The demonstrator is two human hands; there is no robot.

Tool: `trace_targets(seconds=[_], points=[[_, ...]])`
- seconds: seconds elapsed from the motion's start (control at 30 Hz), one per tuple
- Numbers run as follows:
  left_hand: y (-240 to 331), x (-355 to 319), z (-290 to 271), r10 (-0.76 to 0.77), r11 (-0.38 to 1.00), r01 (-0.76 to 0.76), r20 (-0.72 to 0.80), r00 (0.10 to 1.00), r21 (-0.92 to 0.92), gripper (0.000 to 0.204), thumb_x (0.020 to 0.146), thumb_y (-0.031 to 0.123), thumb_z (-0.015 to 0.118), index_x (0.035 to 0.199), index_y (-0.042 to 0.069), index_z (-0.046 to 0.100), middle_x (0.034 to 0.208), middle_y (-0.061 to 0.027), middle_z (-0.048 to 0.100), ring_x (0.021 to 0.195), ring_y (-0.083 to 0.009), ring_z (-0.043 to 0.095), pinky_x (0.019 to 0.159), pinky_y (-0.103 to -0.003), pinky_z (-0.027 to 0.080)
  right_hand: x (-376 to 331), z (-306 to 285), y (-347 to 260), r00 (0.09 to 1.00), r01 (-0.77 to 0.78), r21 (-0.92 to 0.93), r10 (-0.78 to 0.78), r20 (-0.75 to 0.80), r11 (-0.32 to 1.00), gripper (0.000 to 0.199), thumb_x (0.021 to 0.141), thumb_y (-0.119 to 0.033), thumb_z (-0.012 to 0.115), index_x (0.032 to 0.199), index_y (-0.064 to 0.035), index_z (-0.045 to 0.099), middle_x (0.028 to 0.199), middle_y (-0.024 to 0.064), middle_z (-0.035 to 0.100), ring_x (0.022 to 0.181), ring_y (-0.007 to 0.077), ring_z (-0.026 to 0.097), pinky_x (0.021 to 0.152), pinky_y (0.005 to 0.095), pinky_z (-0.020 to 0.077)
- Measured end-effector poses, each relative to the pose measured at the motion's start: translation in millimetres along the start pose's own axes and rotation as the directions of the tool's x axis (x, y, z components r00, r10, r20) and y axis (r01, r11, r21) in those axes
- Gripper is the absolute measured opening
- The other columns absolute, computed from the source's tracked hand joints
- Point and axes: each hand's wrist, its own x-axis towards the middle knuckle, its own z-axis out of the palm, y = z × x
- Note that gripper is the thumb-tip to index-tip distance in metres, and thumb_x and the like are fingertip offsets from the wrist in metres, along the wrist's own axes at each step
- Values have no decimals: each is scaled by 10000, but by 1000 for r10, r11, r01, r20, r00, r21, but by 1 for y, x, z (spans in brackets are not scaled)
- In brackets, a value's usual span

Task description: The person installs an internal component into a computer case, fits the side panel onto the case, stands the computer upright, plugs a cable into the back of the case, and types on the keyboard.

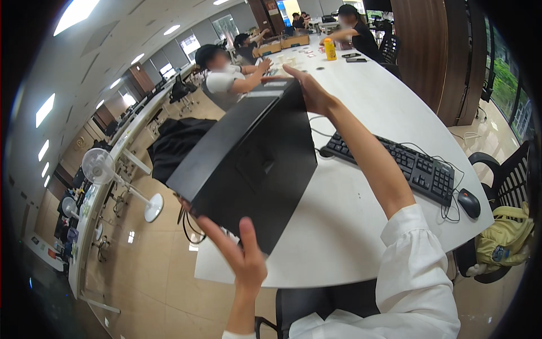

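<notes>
A black desktop computer case is tilted between my hands above the near left part of the white table. My left hand grips its lower near end, the thumb raised against the side panel. At the upper far end, my right hand is closed around the corner, its fingers partly hidden behind the case. A latch-like recess shows in the dark side panel. Right of the case lie a black keyboard and a black mouse with their cables.
Several people sit farther along the table, near a yellow bottle and phones. Black cloth hangs left of the case. A white fan stands at left. A chair holds a yellow bag at right.
</notes>
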Motion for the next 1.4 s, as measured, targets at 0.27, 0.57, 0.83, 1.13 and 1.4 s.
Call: trace_targets(seconds=[0.27, 0.57, 0.83, 1.13, 1.4], points=[[-11, 24, 37, 313, 939, -245, -303, 900, 243, 813, 1049, 317, 575, 1553, -133, 122, 1611, -321, 183, 1516, -385, 220, 1240, -446, 156, -21, -4, -2, 1000, -3, -26, 3, -20, 1000, 591, 1026, -362, 323, 1472, -44, 543, 1371, 184, 631, 1168, 237, 640, 1074, 373, 466], [-14, 55, 16, 240, 961, -277, -447, 862, -19, 543, 1033, 255, 611, 1392, -95, 402, 1318, -242, 533, 1213, -310, 525, 1071, -389, 380, -109, 32, -22, 954, 70, -134, -105, -280, 989, 559, 1006, -357, 375, 1455, -81, 561, 1425, 144, 586, 1247, 224, 588, 1070, 351, 462], [-66, 105, 15, 291, 920, -377, -460, 839, -104, 512, 998, 274, 664, 1313, -93, 497, 1098, -210, 651, 1024, -275, 611, 980, -373, 436, -201, 67, -9, 944, 226, -98, -243, -223, 969, 754, 1060, -606, 331, 1592, -72, 341, 1399, 111, 564, 1295, 176, 501, 1073, 364, 378], [-114, 148, 18, 235, 832, -386, -376, 896, -399, 473, 1052, 293, 544, 1321, -95, 522, 1144, -143, 642, 1048, -200, 568, 963, -316, 428, -236, 105, 20, 844, 426, -642, -536, 29, 637, 1023, 720, -304, 940, 1552, -108, 377, 1443, 112, 384, 1261, 213, 456, 1049, 426, 429], [-160, 186, 19, 275, 779, -344, -208, 939, -524, 510, 1080, 375, 475, 1276, -89, 554, 1084, -102, 623, 999, -147, 561, 895, -276, 442, -242, 168, 35, 706, 454, -836, -697, 126, 308, 955, 624, -303, 1004, 1428, -84, 538, 1322, 128, 424, 1157, 242, 523, 898, 361, 517]])
